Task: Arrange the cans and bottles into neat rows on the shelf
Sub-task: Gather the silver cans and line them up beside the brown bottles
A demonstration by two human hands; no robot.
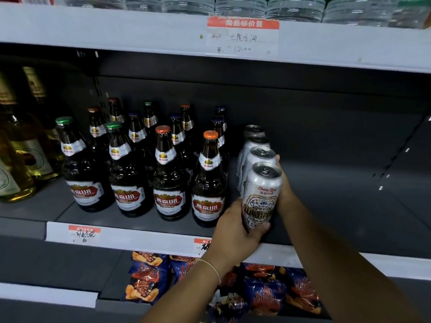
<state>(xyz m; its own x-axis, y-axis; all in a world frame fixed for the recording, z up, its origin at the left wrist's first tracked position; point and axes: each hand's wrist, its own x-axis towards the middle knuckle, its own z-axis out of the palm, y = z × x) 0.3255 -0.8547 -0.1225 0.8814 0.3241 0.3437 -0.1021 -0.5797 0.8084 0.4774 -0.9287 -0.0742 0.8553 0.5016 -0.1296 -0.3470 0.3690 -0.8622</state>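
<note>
Both hands round front can [261, 194]: L hand [233, 231] at base, R hand [283, 183] behind, on shelf [349, 206]

A retail shop, most likely a small grocery or convenience store, seen at a gondola shelving unit. Grey metal shelves [349, 183] stand in tiers, each with a pale front rail for labels. A price tag [242, 36] with a red printed header and a handwritten price of 12.00 is stuck to the upper rail; two more handwritten tags [84, 233] sit on the rail below. Goods are stocked in multiples: brown beer bottles [168, 183] in rows, identical silver beer cans [258, 183] lined front to back, clear plastic bottles [240, 7] above, and bagged snacks [144, 276] on the tier underneath.
</note>
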